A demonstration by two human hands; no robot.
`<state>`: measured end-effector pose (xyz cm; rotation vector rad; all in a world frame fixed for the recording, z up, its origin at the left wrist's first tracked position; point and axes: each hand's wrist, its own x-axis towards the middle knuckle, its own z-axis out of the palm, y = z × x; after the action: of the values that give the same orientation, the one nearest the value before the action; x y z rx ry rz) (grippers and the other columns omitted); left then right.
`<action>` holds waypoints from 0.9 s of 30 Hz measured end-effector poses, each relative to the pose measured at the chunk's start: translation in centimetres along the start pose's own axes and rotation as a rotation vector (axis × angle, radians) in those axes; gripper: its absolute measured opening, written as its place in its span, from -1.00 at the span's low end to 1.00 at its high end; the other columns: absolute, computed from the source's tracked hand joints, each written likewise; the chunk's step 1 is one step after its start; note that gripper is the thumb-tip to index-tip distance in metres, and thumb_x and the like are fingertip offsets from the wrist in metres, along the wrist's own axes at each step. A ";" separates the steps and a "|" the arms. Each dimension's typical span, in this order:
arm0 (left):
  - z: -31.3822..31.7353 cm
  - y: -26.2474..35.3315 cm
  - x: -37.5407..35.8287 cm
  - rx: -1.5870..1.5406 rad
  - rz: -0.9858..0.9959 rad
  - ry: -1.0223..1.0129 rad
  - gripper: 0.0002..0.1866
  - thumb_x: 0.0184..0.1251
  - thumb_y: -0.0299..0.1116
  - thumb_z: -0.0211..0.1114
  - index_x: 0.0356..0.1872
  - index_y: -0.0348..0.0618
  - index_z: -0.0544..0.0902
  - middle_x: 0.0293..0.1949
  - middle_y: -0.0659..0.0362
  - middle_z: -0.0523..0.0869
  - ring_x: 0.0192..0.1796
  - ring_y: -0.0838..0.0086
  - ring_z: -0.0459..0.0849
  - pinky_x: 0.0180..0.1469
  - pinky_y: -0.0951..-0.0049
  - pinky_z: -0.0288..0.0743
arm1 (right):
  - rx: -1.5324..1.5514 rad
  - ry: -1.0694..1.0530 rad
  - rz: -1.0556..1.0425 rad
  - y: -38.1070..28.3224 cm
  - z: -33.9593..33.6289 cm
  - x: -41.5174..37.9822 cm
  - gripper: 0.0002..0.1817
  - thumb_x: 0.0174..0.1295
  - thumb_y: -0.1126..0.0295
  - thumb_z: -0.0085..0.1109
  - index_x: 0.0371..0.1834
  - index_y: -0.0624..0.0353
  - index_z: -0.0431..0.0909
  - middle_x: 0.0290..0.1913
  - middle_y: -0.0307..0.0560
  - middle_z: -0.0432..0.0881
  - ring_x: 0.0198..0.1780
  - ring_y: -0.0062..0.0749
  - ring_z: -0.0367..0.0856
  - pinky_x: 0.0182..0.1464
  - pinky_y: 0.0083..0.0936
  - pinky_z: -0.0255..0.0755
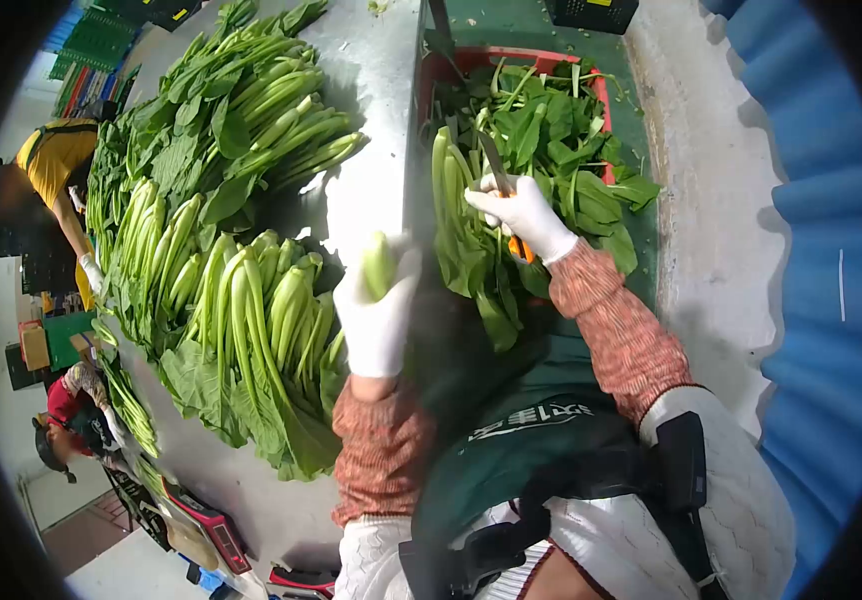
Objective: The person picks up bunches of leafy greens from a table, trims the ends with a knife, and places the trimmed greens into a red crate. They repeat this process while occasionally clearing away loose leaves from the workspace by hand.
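My left hand [376, 315], in a white glove, is closed around a pale green stalk end of a leafy vegetable [378, 265] over the table edge. The rest of that vegetable is hidden or blurred. My gloved right hand [526, 215] grips a knife [494, 160] with an orange handle, its blade pointing up and away from me. Beneath the right hand, leafy greens [461, 220] with thick stalks lie at the near left of a red crate [606, 100]. Bunches of leafy greens [251, 310] are heaped on the table beside my left hand.
The metal table [381, 80] stands to my left. Across it, one person in yellow [56, 155] and another in red [66, 400] bend over the far side. Red-framed scales [216, 530] stand at the table's near end. A blue curtain [826, 250] hangs at right.
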<state>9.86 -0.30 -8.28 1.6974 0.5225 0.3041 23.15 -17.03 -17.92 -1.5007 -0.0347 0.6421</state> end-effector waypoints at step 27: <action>7.8 10.7 -0.1 0.146 0.186 -0.383 -0.66 0.22 -0.19 0.44 -0.11 -0.24 0.71 -0.26 0.18 0.79 -0.26 0.53 0.70 -0.11 0.48 0.52 | -0.479 0.000 -0.675 -13.1 -5.6 -8.3 -0.69 0.30 0.18 0.28 -0.15 0.22 0.69 -0.47 -0.09 0.65 -0.41 -0.51 0.57 -0.27 -0.52 0.48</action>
<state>15.31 -8.40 0.63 1.8928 0.1054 0.0684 23.40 -24.70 -3.32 -1.8052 -0.7076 0.0802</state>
